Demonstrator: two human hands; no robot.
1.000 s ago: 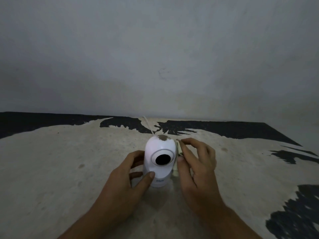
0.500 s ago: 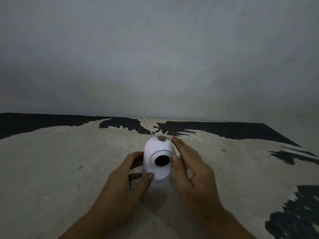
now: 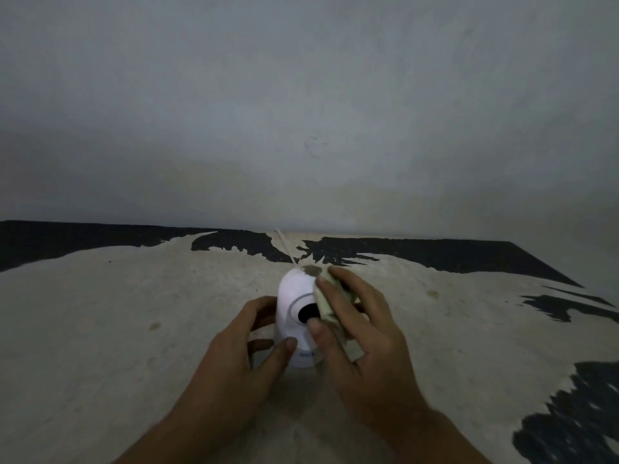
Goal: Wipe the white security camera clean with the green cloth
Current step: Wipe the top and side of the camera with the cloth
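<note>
The white security camera (image 3: pixel 294 296) stands upright on the worn table, its round black lens facing me and a brown dirt spot (image 3: pixel 311 271) on its top. My left hand (image 3: pixel 241 360) wraps the camera's base, thumb on the front. My right hand (image 3: pixel 361 333) presses a small folded pale green cloth (image 3: pixel 325 303) against the camera's right side, next to the lens. Most of the cloth is hidden under my fingers.
A thin white cable (image 3: pixel 284 247) runs from behind the camera toward the grey wall (image 3: pixel 301 112). The table top (image 3: pixel 117 329) is pale with peeling black patches along the back and right edges.
My right hand has moved inward over the camera's right side, bringing the cloth onto the face beside the lens. The left hand stays on the base.
</note>
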